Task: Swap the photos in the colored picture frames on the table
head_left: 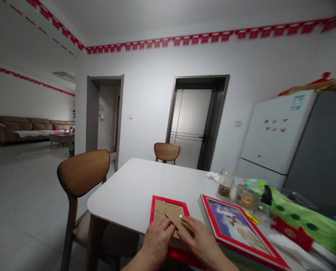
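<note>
2 hands on my feed, left hand (158, 236) and right hand (197, 235), fingers bent over the backing board (168, 210); grip: cannot tell. Red picture frame (169, 200) lies face-down on the white table (134, 195). I judge it light, rigid; best held by opposite rims.

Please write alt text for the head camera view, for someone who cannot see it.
A person's left hand and right hand touch the brown backing of a face-down red picture frame at a white table. To the right lies a red-framed portrait; beyond it stand a glass jar and a white-fronted refrigerator.
</note>
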